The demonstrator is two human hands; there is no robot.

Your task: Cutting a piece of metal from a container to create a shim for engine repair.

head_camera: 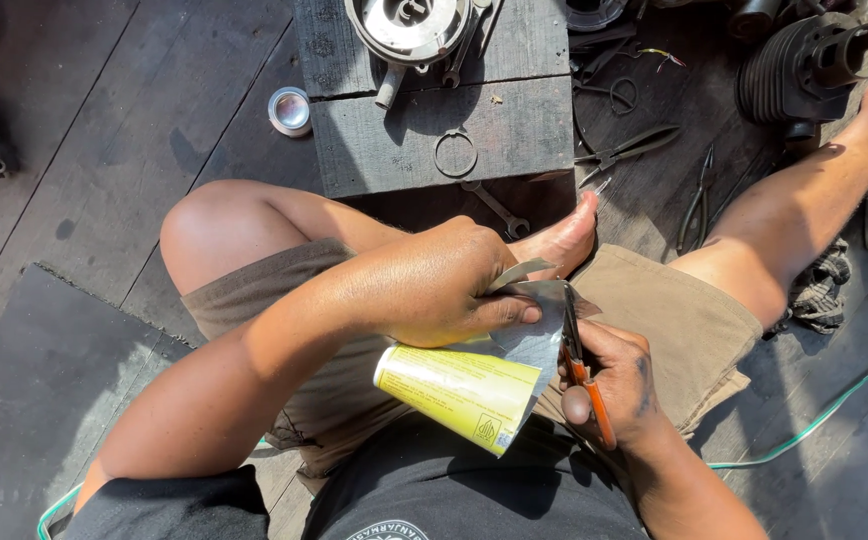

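My left hand [444, 285] grips a cut-open yellow can sheet [469, 390], silvery on its inner side, thumb pressed on the metal over my lap. My right hand [614, 385] holds orange-handled snips [576, 355], whose blades bite into the sheet's right edge. A thin curled strip of metal [519, 272] sticks up by my left fingers. I sit on the floor with bare knees spread.
A dark wooden block [434, 110] ahead carries a round metal engine part [406, 25], a metal ring [455, 153] and wrenches. Pliers [626, 150] and more pliers [696, 205] lie on the plank floor at right, near a finned cylinder [804, 65]. A small tin [290, 110] and a green cable [814, 420] lie nearby.
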